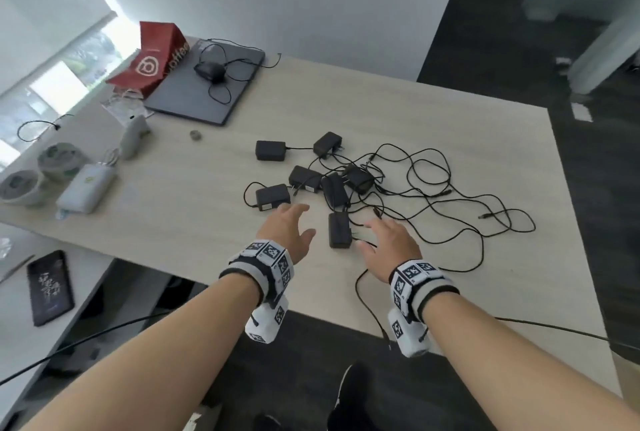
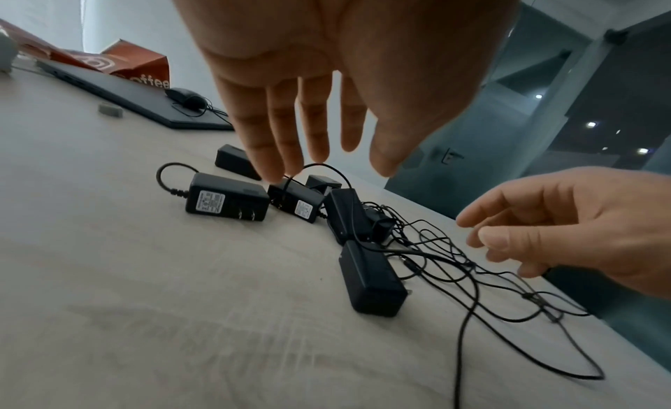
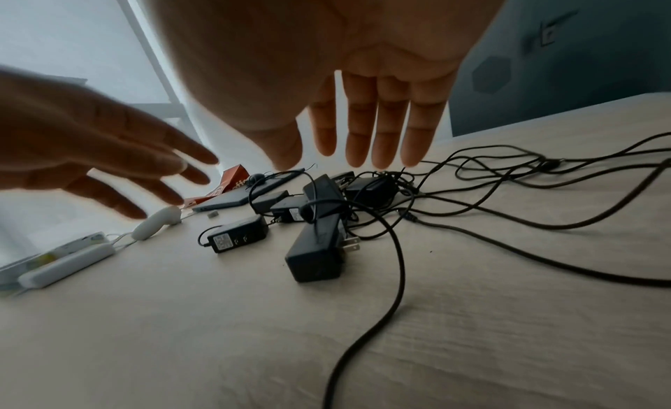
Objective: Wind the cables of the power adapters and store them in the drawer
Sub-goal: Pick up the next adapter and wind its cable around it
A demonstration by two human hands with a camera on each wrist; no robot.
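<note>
Several black power adapters lie on the light wooden table (image 1: 173, 208), their thin black cables (image 1: 450, 188) tangled to the right. The nearest adapter (image 1: 339, 230) (image 2: 370, 280) (image 3: 319, 251) lies between my two hands, prongs to the right. Another adapter (image 1: 272, 197) (image 2: 225, 200) (image 3: 236, 234) sits just ahead of my left hand (image 1: 294, 226) (image 2: 319, 154), which hovers open with straight fingers and holds nothing. My right hand (image 1: 384, 240) (image 3: 348, 159) hovers open above the cables beside the nearest adapter. No drawer is in view.
A closed laptop (image 1: 207, 87) with a wired mouse (image 1: 209, 72) and a red coffee bag (image 1: 156, 56) sit at the far left. White devices (image 1: 86, 188), grey cups (image 1: 59, 160) and a black phone (image 1: 50, 286) lie at the left. One cable (image 1: 370, 306) hangs over the near table edge.
</note>
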